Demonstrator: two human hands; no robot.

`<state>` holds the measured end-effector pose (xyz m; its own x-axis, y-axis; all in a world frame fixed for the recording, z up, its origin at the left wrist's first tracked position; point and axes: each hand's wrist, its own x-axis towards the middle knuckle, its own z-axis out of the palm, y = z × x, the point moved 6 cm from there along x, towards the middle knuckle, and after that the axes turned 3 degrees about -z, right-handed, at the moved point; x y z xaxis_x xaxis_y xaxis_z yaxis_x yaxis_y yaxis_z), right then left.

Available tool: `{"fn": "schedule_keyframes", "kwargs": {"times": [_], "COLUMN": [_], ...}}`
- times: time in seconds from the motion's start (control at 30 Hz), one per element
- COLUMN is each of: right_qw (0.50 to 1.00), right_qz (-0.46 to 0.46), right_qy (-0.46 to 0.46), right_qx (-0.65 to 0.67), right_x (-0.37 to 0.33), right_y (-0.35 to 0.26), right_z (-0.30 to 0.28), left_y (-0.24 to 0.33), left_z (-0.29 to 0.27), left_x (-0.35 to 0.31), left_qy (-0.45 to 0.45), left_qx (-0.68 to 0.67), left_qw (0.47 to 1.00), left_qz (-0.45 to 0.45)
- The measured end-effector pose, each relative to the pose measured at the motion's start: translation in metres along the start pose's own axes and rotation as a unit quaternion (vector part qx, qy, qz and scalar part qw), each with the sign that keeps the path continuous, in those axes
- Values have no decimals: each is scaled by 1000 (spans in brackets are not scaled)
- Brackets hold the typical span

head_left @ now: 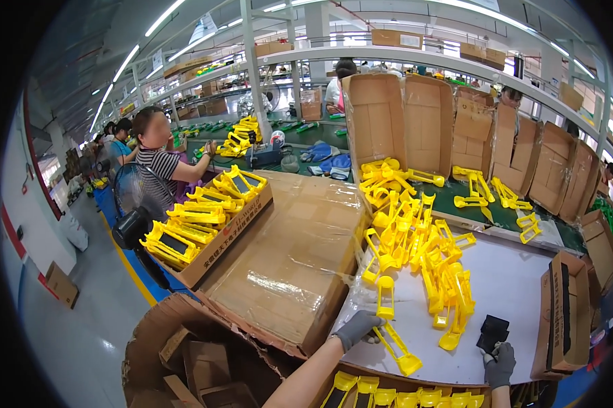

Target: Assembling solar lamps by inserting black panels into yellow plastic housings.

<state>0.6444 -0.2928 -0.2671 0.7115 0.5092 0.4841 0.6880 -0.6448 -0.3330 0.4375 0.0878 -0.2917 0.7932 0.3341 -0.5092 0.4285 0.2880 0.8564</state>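
My left hand (358,331), in a grey glove, grips the upper end of a yellow plastic frame (403,358) above the white work surface (361,364). Another yellow frame (386,299) lies just beyond those fingers. On the right, my gloved right hand (500,365) pinches the lower edge of some small black rectangular pieces (493,332); their exact number is unclear. A heap of loose yellow frames (415,238) spreads from the middle of the surface toward the back. Along the near edge, a row of yellow frames with black panels (364,393) sits in a box, partly cut off.
A shallow box (232,234) of yellow frames with black panels rests on a large taped carton (279,251) to the left. Below is an open carton (146,340) with cardboard scraps. Another box (568,319) stands right. A co-worker (160,156) sits far left, near a fan (133,228).
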Motion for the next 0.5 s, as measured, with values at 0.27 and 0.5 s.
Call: {"fn": "schedule_keyframes", "kwargs": {"times": [0.27, 0.5], "right_qw": [997, 996], "right_qz": [37, 77], "right_qy": [50, 22], "right_qx": [44, 33], "right_x": [-7, -7], "right_y": [11, 17], "right_z": [-2, -1], "left_y": [-3, -13], "left_z": [16, 21], "left_x": [5, 4], "left_qy": [-26, -65], "left_qx": [61, 87], "left_qw": [998, 994], "left_qz": [2, -30]}}
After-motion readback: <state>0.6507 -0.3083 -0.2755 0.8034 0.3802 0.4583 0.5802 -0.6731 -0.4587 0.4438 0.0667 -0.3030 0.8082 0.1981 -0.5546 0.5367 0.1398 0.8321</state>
